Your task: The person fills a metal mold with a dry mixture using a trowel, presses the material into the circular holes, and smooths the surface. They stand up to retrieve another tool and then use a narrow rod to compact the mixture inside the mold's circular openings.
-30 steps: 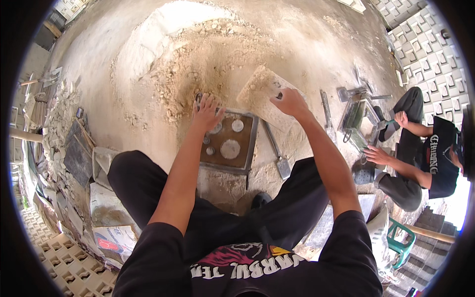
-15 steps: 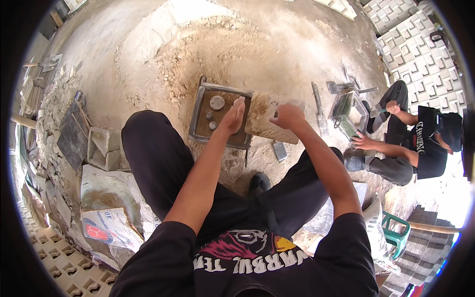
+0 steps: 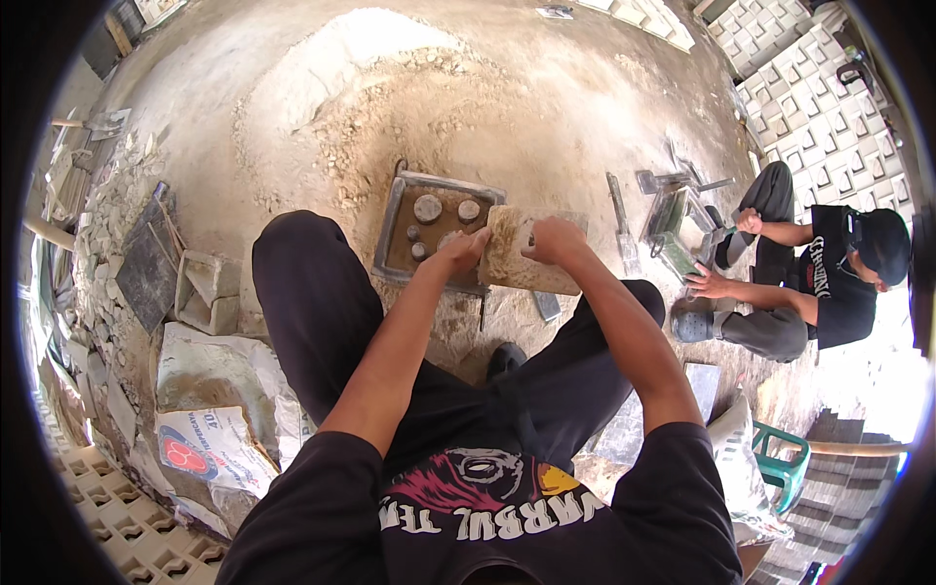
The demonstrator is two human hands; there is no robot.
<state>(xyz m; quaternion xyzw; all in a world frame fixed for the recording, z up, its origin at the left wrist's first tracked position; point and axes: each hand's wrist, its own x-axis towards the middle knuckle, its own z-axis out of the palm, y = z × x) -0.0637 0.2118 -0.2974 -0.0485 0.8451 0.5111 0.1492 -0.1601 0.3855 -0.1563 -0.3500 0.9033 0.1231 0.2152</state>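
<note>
The work seems to be somewhere in the middle. On the floor, the metal frame [image 3: 453, 185] already has a brown layer [image 3: 399, 244] inside, and several round pieces [image 3: 427, 208] stand out from it. The flat board [image 3: 522, 273] is tilted over the right edge of the frame, and there is sandy powder [image 3: 504, 246] on it, which is not yet in the frame. How much is left to do, I cannot tell. The right hand [image 3: 558, 241] is closed and grips the board from above. The left hand [image 3: 463, 253] is open, with its fingers held together, at the left edge of the board; if it really touches, I cannot say. This hand partly covers one round piece. The board hides the right corner of the frame, and also most of a tool [image 3: 547, 306] behind it
</note>
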